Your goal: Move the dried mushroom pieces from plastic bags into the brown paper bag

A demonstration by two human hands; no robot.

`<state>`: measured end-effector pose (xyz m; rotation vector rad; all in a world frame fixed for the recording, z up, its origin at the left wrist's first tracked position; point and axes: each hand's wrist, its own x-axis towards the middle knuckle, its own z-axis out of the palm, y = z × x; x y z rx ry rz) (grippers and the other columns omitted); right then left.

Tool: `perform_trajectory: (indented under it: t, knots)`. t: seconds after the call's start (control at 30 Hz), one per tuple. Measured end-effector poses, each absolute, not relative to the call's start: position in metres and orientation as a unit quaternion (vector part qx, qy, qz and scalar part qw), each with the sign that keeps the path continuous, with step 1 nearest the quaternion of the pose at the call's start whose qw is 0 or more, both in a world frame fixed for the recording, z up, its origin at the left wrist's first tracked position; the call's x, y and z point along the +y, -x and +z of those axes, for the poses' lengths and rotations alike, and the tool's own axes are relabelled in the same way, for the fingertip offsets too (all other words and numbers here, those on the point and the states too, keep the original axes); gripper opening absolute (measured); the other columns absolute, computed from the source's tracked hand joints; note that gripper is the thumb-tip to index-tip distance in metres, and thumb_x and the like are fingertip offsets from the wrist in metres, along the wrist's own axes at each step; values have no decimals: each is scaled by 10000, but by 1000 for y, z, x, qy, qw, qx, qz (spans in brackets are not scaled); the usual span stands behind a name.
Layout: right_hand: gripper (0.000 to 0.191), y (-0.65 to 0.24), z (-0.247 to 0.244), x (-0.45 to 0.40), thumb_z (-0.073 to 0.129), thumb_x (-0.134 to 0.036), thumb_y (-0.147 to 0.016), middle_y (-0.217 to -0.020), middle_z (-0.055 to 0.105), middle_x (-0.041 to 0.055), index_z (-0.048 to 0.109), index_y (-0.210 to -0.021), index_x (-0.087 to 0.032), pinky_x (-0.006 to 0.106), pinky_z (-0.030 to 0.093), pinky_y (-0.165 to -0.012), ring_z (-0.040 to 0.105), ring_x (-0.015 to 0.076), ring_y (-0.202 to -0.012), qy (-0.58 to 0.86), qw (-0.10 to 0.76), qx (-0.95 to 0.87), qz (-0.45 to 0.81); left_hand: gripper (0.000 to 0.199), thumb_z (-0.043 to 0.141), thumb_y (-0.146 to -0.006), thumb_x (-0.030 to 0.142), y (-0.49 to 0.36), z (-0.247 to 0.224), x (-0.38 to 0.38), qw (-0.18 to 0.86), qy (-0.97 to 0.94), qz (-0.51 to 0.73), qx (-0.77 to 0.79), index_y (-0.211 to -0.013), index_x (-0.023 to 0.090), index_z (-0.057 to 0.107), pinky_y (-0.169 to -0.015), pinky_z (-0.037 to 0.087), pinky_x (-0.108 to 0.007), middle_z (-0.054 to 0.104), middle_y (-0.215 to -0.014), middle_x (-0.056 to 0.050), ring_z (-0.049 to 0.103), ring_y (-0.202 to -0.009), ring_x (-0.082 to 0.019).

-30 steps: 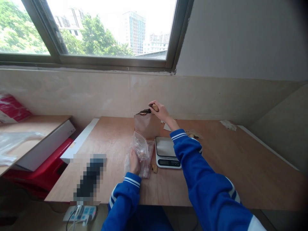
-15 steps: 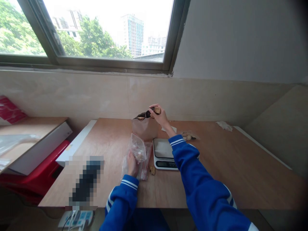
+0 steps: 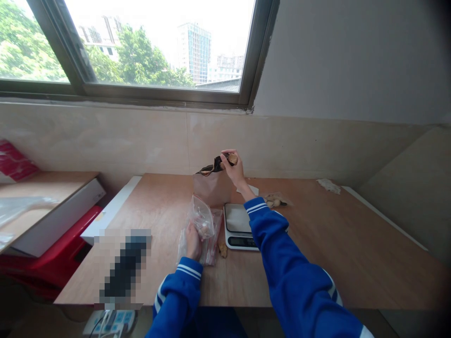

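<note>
Head view: my right hand (image 3: pixel 233 170) pinches a dark, tan-tipped piece (image 3: pixel 215 165) above the brown paper bag (image 3: pixel 211 190), while my left hand (image 3: pixel 193 242) clenches the clear plastic bag (image 3: pixel 202 217).

A pixelated patch blurs the dark object (image 3: pixel 125 267) on the surface (image 3: pixel 317 244), so its kind cannot be told. The digits on the display of the kitchen scale (image 3: pixel 237 241) are too small to read, the contents of the clear plastic bag (image 3: pixel 201 217) are unclear above the left hand (image 3: pixel 193 241), and the picture's bottom edge cuts off the power strip (image 3: pixel 109 321).
</note>
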<state>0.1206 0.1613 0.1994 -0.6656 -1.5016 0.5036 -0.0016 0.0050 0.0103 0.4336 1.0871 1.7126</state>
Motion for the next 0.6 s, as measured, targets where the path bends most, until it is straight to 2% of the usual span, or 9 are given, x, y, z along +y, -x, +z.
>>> perform_trajectory:
  t: [0.17,0.27,0.47,0.6]
  knots:
    - [351,-118,197,161,565,-527,-832,-908,658,37,598,-943,-196,278,489,-807,616,163,-826,325,636,-664,221,294,606,-791,425,1,12,4,514,-178,707,452,-910,156,621,-339,224,-164,589,-604,16,458,-418,-70]
    - [296,-119,199,165,579,-483,-823,-882,661,36,595,-902,-198,283,487,-793,620,174,-824,349,608,-680,213,337,614,-786,451,1,14,3,514,-174,706,455,-941,152,620,-353,239,-166,596,-614,11,468,-430,-71]
    - [195,-128,211,157,602,-417,-817,-787,658,-2,592,-871,-230,278,464,-711,613,180,-738,393,491,-756,182,392,676,-736,473,0,21,0,522,-175,704,448,-948,151,606,-359,238,-173,546,-562,30,447,-409,-69]
    - [246,-129,214,152,573,-472,-840,-797,654,-8,583,-884,-230,264,448,-708,609,173,-741,363,492,-768,188,395,689,-717,471,1,20,1,518,-175,709,446,-929,149,603,-350,226,-171,504,-528,45,423,-396,-67]
